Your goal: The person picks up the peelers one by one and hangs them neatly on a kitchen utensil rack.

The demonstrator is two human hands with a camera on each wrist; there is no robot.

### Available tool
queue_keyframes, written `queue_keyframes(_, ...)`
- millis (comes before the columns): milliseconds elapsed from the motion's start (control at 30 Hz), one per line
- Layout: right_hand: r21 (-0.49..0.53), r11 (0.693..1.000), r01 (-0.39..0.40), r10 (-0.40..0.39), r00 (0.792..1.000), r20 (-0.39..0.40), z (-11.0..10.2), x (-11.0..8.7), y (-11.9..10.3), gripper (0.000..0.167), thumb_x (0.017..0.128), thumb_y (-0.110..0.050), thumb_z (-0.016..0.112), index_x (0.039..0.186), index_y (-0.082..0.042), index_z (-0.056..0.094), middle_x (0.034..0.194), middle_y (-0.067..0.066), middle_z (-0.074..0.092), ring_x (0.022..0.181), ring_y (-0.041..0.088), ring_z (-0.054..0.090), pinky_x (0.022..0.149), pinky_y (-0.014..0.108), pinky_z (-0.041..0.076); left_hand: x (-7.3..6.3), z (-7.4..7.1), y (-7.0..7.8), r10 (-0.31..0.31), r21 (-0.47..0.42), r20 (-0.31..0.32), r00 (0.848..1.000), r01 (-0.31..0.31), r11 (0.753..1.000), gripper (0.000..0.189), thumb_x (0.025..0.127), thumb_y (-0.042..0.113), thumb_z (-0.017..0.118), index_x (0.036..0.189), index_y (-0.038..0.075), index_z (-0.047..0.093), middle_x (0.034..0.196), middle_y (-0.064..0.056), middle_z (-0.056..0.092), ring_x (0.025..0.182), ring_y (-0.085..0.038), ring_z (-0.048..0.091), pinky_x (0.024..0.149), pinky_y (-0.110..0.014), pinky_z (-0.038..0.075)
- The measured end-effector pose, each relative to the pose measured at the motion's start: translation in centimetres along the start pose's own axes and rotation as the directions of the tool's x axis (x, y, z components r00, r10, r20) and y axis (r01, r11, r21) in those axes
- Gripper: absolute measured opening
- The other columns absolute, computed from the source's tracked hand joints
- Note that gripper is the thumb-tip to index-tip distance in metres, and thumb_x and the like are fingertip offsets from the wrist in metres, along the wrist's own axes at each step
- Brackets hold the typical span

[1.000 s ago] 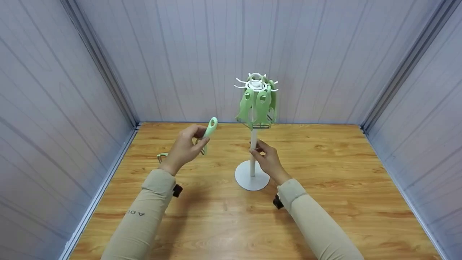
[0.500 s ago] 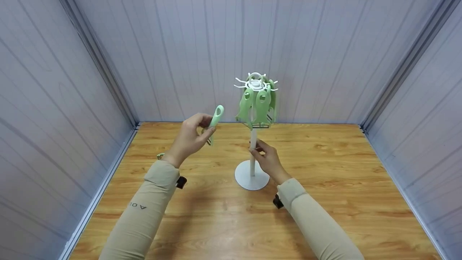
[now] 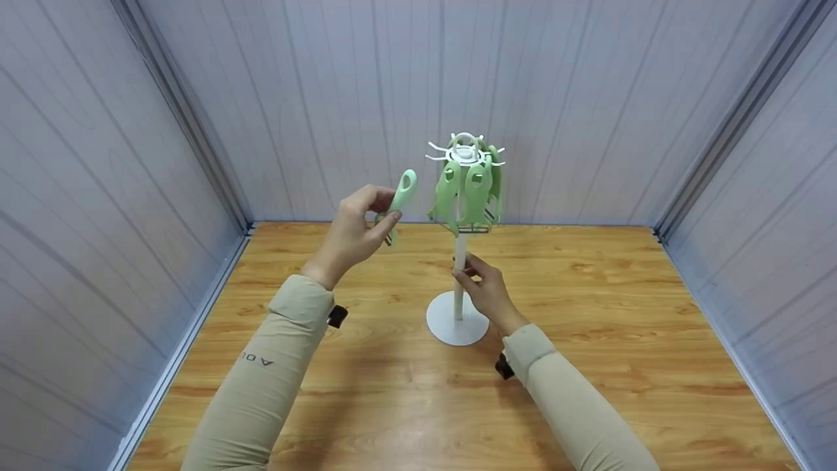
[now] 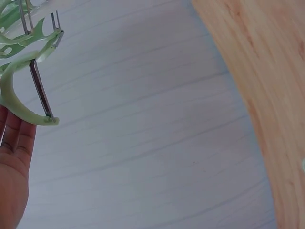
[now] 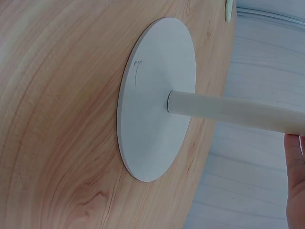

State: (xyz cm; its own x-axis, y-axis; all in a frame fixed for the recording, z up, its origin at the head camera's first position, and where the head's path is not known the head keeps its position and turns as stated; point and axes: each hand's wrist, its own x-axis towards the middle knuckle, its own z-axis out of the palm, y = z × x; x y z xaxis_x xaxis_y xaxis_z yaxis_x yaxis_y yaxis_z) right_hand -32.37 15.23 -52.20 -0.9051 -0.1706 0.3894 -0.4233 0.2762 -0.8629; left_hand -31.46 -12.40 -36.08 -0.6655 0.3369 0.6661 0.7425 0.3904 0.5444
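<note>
My left hand (image 3: 356,226) pinches a light green peeler (image 3: 404,190) by its handle, raised above the table, with its looped end up. In the left wrist view, the steel blade of that peeler (image 4: 42,89) spans its curved head beyond my fingers. Just to the right stands a white rack (image 3: 460,245) with hooks spreading from its top. Several green peelers (image 3: 477,196) hang from the hooks, blades down; those at the back are partly hidden. My right hand (image 3: 487,288) grips the rack's pole, low down and above the round base (image 3: 439,320).
The rack stands on a wood-grain table (image 3: 588,340) with pale panel walls (image 3: 327,98) at the back and both sides. In the right wrist view, a pale green piece (image 5: 228,9) shows at the top edge, beyond the base.
My left hand has risen and moved right with the peeler, closer to the rack. A green item seen earlier on the table at left is now hidden behind that arm. My right hand keeps still.
</note>
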Motion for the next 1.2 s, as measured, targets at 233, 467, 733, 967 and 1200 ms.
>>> queue_keyframes(233, -0.025, 1.000, 0.007, -0.007, 1.000, 0.011, -0.1, 0.1, 0.0, 0.027, 0.109, -0.013, 0.067, 0.133, -0.002, 0.071, 0.111, 0.016, 0.073, 0.098, 0.019, 0.068, 0.087, 0.043, 0.067, 1.5, -0.3, 0.7, 0.030, 0.001, -0.030, 0.999, -0.030, 1.000, 0.022, 0.103, 0.004, 0.073, 0.122, -0.005, 0.070, 0.110, -0.018, 0.074, 0.099, -0.026, 0.070, 0.090, -0.044, 0.060)
queue_keyframes(467, -0.024, 0.999, 0.035, -0.035, 0.999, 0.006, -0.1, 0.2, 0.2, 0.026, 0.108, -0.014, 0.069, 0.131, -0.002, 0.072, 0.110, 0.015, 0.075, 0.097, 0.022, 0.070, 0.085, 0.040, 0.067, 2.6, -0.3, 1.0, 0.051, -0.001, -0.044, 0.998, -0.051, 0.999, 0.021, 0.102, 0.003, 0.074, 0.121, -0.006, 0.070, 0.108, -0.019, 0.074, 0.097, -0.026, 0.069, 0.089, -0.039, 0.059)
queue_keyframes(733, -0.033, 0.998, 0.051, -0.052, 0.999, -0.003, 0.1, 0.4, 0.2, 0.026, 0.108, -0.012, 0.068, 0.131, -0.001, 0.072, 0.109, 0.016, 0.075, 0.097, 0.023, 0.071, 0.084, 0.039, 0.066, 3.1, 0.4, 1.4, 0.034, -0.013, -0.042, 0.999, -0.035, 0.999, 0.021, 0.103, 0.004, 0.074, 0.121, -0.006, 0.072, 0.105, -0.020, 0.073, 0.094, -0.027, 0.068, 0.086, -0.047, 0.060)
queue_keyframes(967, -0.017, 1.000, 0.023, -0.023, 1.000, -0.009, 0.1, 0.3, 0.0, 0.029, 0.108, -0.010, 0.067, 0.135, 0.000, 0.071, 0.111, 0.017, 0.074, 0.099, 0.024, 0.070, 0.085, 0.044, 0.066, 3.4, 1.2, 1.4, 0.025, -0.061, -0.063, 0.998, -0.029, 0.998, 0.020, 0.102, 0.001, 0.073, 0.120, -0.008, 0.074, 0.105, -0.020, 0.074, 0.092, -0.027, 0.069, 0.083, -0.024, 0.056)
queue_keyframes(1200, -0.015, 1.000, 0.023, -0.023, 1.000, -0.011, 0.2, 0.3, -0.1, 0.030, 0.109, -0.010, 0.067, 0.136, 0.000, 0.071, 0.112, 0.017, 0.075, 0.098, 0.021, 0.069, 0.086, 0.043, 0.066, 3.6, 2.2, 2.0, 0.017, -0.081, -0.050, 0.999, -0.022, 0.997, 0.022, 0.102, 0.003, 0.072, 0.122, -0.008, 0.075, 0.103, -0.021, 0.073, 0.091, -0.027, 0.067, 0.082, -0.022, 0.054)
